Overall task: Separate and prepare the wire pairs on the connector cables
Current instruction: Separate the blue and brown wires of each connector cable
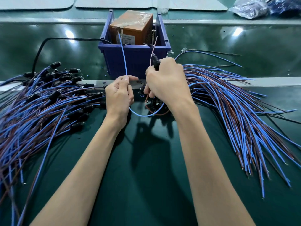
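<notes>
My left hand (pixel 119 95) pinches a blue wire (pixel 124 62) between thumb and forefinger. That wire rises to a screw on the orange-brown box (pixel 133 26) and loops below my hands. My right hand (pixel 166 80) grips a black connector (pixel 155 61) with a clear tip, and a thin brown wire (pixel 154 44) runs from there up to the second screw. A pile of blue and brown cables with black connectors (pixel 48 101) lies on the left. Another spread of blue and brown cables (pixel 236 108) fans out on the right.
The orange-brown box stands in a blue plastic bin (pixel 135 56) at the centre back. A black cord (pixel 39 53) leaves the bin to the left. Grey mats (pixel 114 2) and plastic bags (pixel 260 7) lie at the far edge. The green work surface (pixel 146 176) is under my forearms.
</notes>
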